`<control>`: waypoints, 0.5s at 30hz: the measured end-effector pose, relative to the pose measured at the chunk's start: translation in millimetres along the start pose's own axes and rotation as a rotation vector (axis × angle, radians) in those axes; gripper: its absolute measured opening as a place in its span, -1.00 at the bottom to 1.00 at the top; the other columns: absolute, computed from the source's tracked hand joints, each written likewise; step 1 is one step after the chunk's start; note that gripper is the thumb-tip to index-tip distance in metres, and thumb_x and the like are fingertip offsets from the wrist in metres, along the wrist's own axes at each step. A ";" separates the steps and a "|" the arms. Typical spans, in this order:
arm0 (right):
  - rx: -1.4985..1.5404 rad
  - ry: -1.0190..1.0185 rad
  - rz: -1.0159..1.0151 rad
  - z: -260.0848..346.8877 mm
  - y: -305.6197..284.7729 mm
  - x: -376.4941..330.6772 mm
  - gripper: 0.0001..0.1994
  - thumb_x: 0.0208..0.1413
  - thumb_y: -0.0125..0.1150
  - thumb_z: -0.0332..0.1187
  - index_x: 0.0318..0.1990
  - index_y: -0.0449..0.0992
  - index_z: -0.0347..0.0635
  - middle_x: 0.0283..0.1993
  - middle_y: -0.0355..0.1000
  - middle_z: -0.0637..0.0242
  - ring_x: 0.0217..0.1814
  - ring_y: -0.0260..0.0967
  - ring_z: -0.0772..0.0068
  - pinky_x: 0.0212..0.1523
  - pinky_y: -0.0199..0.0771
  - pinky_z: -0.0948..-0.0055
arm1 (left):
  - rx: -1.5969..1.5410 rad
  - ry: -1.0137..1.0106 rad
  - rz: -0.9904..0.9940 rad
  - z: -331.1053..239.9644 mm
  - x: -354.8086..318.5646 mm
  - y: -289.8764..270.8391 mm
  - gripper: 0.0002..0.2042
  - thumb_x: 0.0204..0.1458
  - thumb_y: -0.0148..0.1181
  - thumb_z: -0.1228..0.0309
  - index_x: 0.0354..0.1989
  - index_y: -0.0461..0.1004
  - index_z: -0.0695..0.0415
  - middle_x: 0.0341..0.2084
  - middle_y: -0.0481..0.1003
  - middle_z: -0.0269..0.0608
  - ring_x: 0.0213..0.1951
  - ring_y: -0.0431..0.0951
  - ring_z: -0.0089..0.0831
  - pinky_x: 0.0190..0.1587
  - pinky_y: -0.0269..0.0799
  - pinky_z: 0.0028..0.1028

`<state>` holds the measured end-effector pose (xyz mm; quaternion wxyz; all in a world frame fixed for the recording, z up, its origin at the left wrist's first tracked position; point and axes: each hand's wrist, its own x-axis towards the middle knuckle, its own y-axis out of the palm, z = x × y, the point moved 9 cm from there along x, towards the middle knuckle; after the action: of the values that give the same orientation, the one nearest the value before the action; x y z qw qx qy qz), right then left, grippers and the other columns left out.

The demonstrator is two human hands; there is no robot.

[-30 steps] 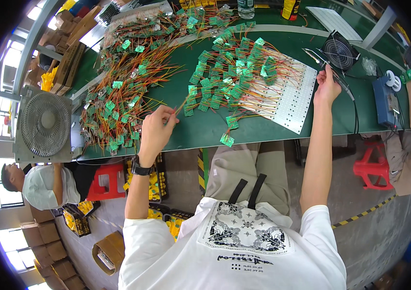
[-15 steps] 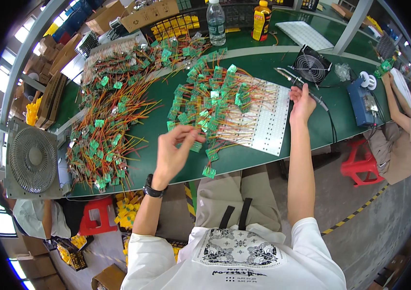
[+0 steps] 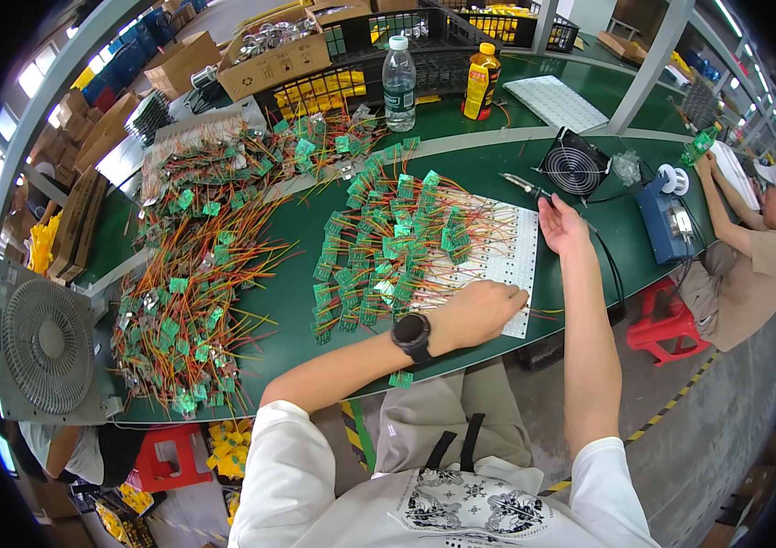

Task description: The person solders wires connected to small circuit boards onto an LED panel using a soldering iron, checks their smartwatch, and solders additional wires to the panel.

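My left hand, with a black watch on its wrist, reaches across the lower edge of a white perforated board. Its fingers are pinched, and thin red and yellow wires stick out past the fingertips. My right hand is palm up to the right of the board, its fingers curled round a soldering iron whose tip points up and left. Small green circuit boards with wires lie in rows over the white board's left part. Part of the board is hidden under my left hand.
A heap of wired circuit boards covers the table's left. A black fan, a blue soldering station, a water bottle and a yellow bottle stand further back. A grey fan is far left; a co-worker sits at right.
My left hand has moved right, from the circuit boards to the white board's lower right edge. My right hand stays beside the board with the iron. The view has shifted slightly.
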<state>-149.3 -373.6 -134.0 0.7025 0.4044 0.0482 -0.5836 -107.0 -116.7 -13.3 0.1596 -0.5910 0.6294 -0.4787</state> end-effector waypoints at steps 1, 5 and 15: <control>-0.027 0.019 -0.022 -1.8 -0.4 -1.4 -0.81 0.21 0.26 -0.37 -0.13 0.49 -0.29 -0.18 0.59 0.10 -0.18 0.61 0.30 -0.28 0.70 0.51 | 0.101 0.053 0.054 -3.4 2.6 9.8 -0.80 -0.11 0.08 0.59 -0.25 0.37 0.30 -0.39 0.50 0.03 -0.32 0.57 0.00 -0.24 0.48 -0.15; -0.123 0.056 -0.042 -3.2 -2.0 -8.3 -0.80 0.22 0.25 -0.34 -0.11 0.49 -0.28 -0.19 0.59 0.11 -0.21 0.61 0.31 -0.31 0.69 0.52 | 0.094 0.053 0.039 3.2 6.9 23.8 -0.80 -0.12 0.10 0.56 -0.28 0.34 0.28 -0.41 0.48 -0.02 -0.33 0.56 -0.04 -0.24 0.48 -0.17; -0.304 0.153 -0.020 -4.5 -7.6 -44.5 -0.62 0.21 0.24 -0.19 -0.16 0.52 -0.46 -0.32 0.56 0.24 -0.49 0.45 0.51 -0.48 0.48 0.65 | 0.056 0.074 -0.242 22.1 3.2 13.6 -0.88 -0.05 0.11 0.53 -0.33 0.37 0.24 -0.45 0.42 -0.11 -0.35 0.52 -0.15 -0.28 0.47 -0.25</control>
<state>-168.0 -336.0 -116.9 0.7441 0.3363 0.1933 -0.5439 -98.9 -130.8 -33.8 0.0938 -0.6400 0.5451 -0.5334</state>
